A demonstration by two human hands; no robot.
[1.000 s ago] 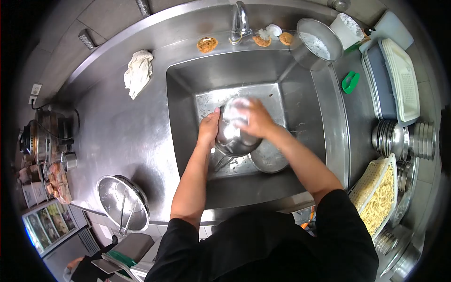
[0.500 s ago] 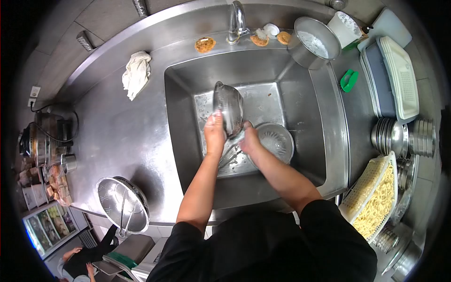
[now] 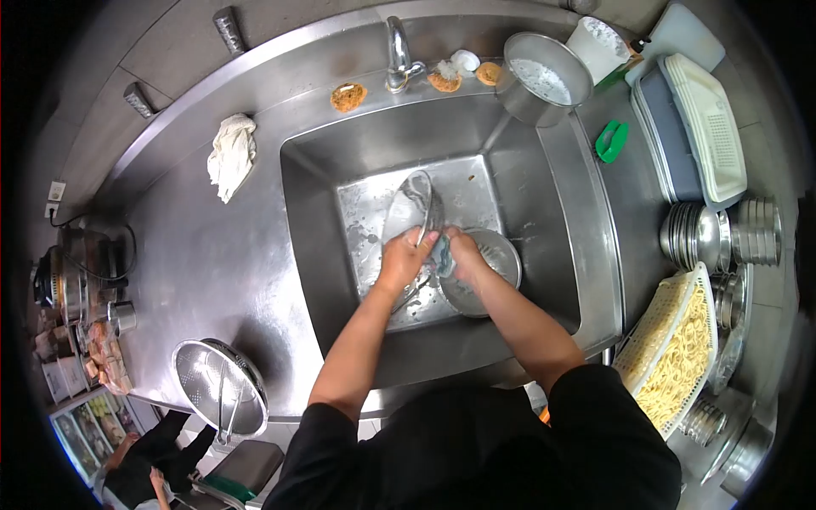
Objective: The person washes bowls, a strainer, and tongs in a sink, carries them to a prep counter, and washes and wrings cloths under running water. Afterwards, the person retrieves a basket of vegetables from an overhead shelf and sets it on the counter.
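Over the sink (image 3: 544, 272), my left hand (image 3: 403, 258) grips the edge of a shiny metal bowl (image 3: 406, 208), which is tilted on its side. Close beside it, my right hand (image 3: 465, 254) is closed on a grey-green scrubber (image 3: 443, 257) at the near edge of that bowl. Below my right hand a second round metal bowl (image 3: 501, 285) lies on the sink floor, partly covered by the hand and forearm. A thin metal utensil shows under my left wrist, mostly hidden.
Left counter: white cloth (image 3: 231, 157), colander (image 3: 197, 382) with tongs. Along the back: faucet (image 3: 397, 55), orange-brown scrubbers (image 3: 348, 97), pot of white suds (image 3: 544, 110). Right: green clip-like item (image 3: 611, 141), stacked bowls (image 3: 693, 238), noodle basket (image 3: 680, 365). Another person (image 3: 140, 476) is lower left.
The bowl has turned, its inside and rim now showing more. My right hand has come up beside my left, with the scrubber now visible. The whole view has shifted slightly.
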